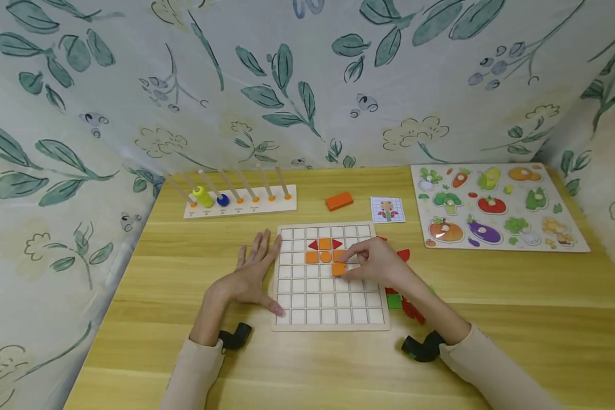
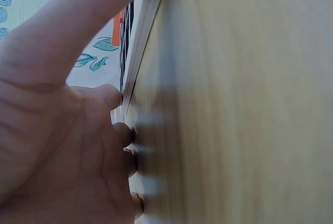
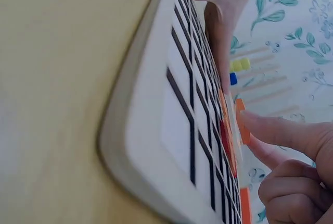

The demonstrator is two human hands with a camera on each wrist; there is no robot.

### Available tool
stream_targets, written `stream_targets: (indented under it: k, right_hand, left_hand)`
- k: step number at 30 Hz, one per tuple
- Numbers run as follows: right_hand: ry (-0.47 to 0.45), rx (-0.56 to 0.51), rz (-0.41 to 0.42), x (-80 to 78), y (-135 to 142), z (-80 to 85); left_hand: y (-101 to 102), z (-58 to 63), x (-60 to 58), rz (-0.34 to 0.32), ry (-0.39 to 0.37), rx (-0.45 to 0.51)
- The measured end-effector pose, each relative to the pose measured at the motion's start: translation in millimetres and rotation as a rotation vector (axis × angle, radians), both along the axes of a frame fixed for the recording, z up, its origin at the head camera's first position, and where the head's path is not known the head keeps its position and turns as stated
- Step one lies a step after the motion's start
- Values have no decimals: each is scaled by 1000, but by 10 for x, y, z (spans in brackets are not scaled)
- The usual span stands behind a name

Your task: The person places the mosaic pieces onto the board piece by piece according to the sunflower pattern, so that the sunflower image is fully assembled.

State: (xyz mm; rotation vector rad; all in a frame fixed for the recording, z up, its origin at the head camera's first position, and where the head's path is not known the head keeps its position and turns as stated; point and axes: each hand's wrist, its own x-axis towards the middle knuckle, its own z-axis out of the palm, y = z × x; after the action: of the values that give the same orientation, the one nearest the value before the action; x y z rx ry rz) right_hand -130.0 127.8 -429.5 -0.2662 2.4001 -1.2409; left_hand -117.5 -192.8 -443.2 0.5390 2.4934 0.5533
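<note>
A grid board (image 1: 299, 316) with white squares and a pale wooden frame lies flat before me. On its upper part sit an orange square (image 1: 325, 244) between two red triangles (image 1: 314, 245), and an orange octagon-like tile (image 1: 326, 257) with an orange square (image 1: 312, 258) to its left. My right hand (image 1: 381, 263) pinches an orange square tile (image 3: 242, 122) between thumb and index finger, low over the grid; its other fingers are curled in. Along the board's left edge my left hand (image 1: 248, 279) is spread, thumb and index finger (image 2: 112, 97) touching the frame.
Red and green pieces (image 1: 394, 301) lie right of the board, partly under my right forearm. Behind are a peg stand (image 1: 282, 203) with yellow and blue beads, an orange block (image 1: 339, 200), a pattern card (image 1: 388, 209) and a vegetable puzzle (image 1: 502, 239).
</note>
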Motion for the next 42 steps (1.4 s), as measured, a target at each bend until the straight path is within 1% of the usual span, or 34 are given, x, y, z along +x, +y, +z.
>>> stream_targets:
  k: [5,10,15,19,25,33,39,42]
  right_hand:
    - [13,4,-1,-10,-168,-60]
    - [25,15,-4,-14,-250,-73]
    - [11,14,-14,-18,-247,-74]
    - [-9,-25,-19,-25,-227,-92]
    - [-17,-68,-6,-19,-220,-125]
    - [-20,-72,-25,-8,-250,-152]
    - [-22,-58,-34,-6,-273,-157]
    - [-19,-69,-25,-9,-268,-157]
  left_hand:
    - [3,6,1,1,-1,4]
    - [2,2,2,1,0,6]
    - [2,-4,3,0,1,4]
    - [2,-5,2,0,3,4]
    - [3,-6,0,-2,5,11]
    - [0,-29,-7,-15,19,-3]
    - [-10,-30,-4,-11,20,13]
    - [-8,-34,-5,-12,20,8]
